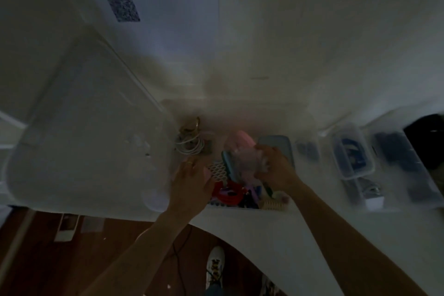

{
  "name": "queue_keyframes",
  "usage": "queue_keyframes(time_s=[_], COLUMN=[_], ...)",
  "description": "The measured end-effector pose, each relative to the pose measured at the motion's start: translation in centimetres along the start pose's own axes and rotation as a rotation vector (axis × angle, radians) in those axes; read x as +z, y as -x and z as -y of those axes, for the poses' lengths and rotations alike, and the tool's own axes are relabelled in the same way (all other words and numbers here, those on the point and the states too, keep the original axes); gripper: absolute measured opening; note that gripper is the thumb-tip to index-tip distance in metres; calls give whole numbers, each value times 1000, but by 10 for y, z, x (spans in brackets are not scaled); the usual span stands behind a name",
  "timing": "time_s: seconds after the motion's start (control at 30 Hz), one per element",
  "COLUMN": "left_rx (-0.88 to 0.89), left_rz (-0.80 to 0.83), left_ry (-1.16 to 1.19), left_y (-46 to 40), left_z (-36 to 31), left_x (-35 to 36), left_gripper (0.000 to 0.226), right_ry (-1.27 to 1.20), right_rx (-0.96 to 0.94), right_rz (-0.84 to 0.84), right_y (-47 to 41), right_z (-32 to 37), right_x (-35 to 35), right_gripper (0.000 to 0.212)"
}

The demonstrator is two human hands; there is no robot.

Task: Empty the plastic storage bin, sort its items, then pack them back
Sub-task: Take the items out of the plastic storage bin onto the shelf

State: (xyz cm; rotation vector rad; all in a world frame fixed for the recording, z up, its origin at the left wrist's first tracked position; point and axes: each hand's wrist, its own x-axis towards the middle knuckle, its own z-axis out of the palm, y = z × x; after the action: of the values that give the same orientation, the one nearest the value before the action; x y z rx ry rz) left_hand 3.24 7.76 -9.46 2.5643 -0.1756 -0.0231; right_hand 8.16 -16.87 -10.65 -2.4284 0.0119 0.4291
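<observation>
A clear plastic storage bin (240, 109) sits on the white table, full of small items: a coil of white cable (189, 145), a white mesh piece (217, 169), red and purple things (230, 193). My right hand (276, 168) grips a clear bag with a pink thing inside (240, 149), held just above the bin's contents. My left hand (192, 180) reaches into the bin's left side, fingers down among the items; I cannot see whether it holds anything. The frame is dim and blurred.
A large clear lid (91, 132) lies to the left of the bin. A blue-rimmed lid (278, 146) lies behind my right hand. Small clear containers (353, 154) with dark items stand to the right. The table's curved front edge (240, 230) is near my body.
</observation>
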Motion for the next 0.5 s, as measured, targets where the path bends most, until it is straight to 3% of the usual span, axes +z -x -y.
queue_keyframes(time_s=[0.1, 0.2, 0.27, 0.33, 0.4, 0.43, 0.5], left_rx=[-43, -140, -217, -246, -158, -84, -108], left_rz=[76, 112, 188, 293, 374, 410, 423], left_ry=[92, 346, 633, 962, 996, 968, 1011], left_y=[-5, -13, -18, -22, -20, -14, -8], left_z=[-16, -36, -61, -88, -109, -117, -135], left_x=[-4, -11, -20, -19, -14, -11, -4], left_gripper=[38, 29, 31, 20, 13, 25, 65], right_ry=[-214, -446, -539, -535, -524, -512, -460], right_rx=[89, 124, 22, -113, -226, -259, -287], right_rz=[-57, -98, -189, -285, -339, -344, -330], right_y=[12, 31, 50, 72, 92, 101, 118], right_z=[-8, -7, -3, -2, -6, -10, -21], right_x=[-14, -29, -39, -47, -54, -58, -72], right_gripper=[75, 85, 77, 70, 72, 75, 80])
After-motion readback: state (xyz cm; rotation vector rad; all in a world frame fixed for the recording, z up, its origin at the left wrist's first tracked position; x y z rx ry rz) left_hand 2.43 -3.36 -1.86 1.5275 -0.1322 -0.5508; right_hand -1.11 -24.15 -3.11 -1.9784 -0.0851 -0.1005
